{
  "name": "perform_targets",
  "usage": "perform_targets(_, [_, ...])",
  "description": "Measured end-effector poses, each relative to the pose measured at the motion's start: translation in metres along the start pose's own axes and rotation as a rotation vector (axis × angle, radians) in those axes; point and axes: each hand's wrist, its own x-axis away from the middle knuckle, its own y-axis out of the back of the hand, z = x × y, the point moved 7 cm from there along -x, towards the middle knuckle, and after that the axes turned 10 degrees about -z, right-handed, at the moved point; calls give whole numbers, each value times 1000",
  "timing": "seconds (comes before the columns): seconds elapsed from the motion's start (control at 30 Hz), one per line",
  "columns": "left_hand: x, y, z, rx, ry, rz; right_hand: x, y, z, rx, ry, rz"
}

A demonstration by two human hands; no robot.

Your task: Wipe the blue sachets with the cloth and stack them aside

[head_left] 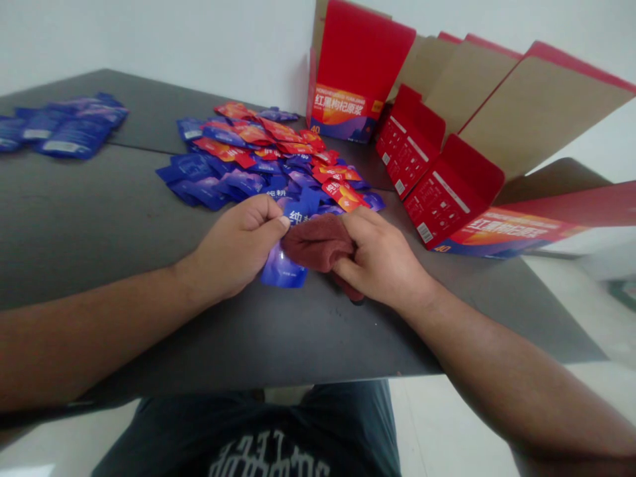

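We see a grey table across the frame. At upper right, open red cartons read "红黑枸杞原浆" and "40"; raised flaps keep their insides from us. Red and blue sachets lie heaped at upper centre, more blue packets at upper left, cut off by the edge. At centre, our right hand grips a bunched brown cloth, partly covering the blue sachet, marked "纯", that our left hand pinches.
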Motion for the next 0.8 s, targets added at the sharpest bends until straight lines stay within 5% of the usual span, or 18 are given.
perform_targets(0.17, [1, 1, -8, -63, -44, -21, 7, -16, 18, -50, 141, 217])
perform_targets(0.33, [1, 2, -4, -22, -29, -37, 1, -2, 5, 41, -8, 27])
perform_targets(0.5, [1, 0, -7, -72, -58, 17, 5, -14, 18, -50, 146, 205])
perform_targets(0.63, [1, -2, -2, -4, -32, 50, -5, 5, -10, 15, -60, -26])
perform_targets(0.8, [2, -5, -3, -30, -41, 142, -8, 4, -18, -75, -38, 22])
